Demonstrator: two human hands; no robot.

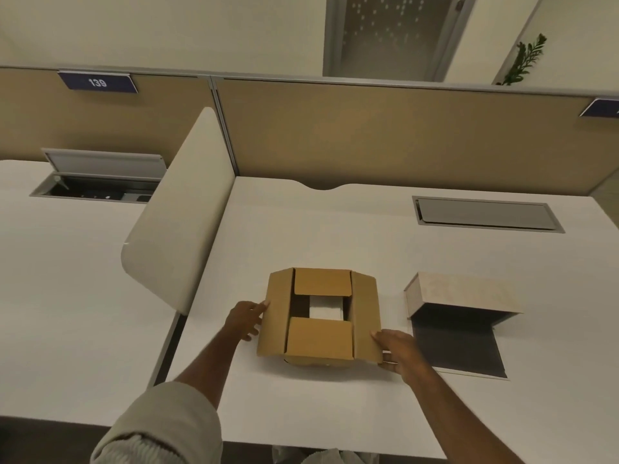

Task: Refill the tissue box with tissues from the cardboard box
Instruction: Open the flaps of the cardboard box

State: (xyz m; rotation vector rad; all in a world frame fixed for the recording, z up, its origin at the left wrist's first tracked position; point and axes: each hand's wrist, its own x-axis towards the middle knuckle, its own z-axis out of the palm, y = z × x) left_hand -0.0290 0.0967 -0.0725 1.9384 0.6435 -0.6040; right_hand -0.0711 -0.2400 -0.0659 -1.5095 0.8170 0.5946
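A brown cardboard box (320, 341) stands on the white desk (301, 226) in front of me, its four top flaps partly folded in. White tissues (324, 308) show through the square gap in the middle. My left hand (244, 318) touches the box's left flap with its fingers spread. At the right flap's lower corner my right hand (397, 351) has its fingers on the edge. To the right lies the tissue box (459, 293), a pale beige cover tipped up at the back, with its dark base panel (457, 344) flat on the desk.
A white rounded divider panel (177, 229) rises at the left between two desks. A grey cable hatch (485, 214) sits closed at the back right; another hatch (100, 179) is open on the left desk. Tan partition walls close off the back.
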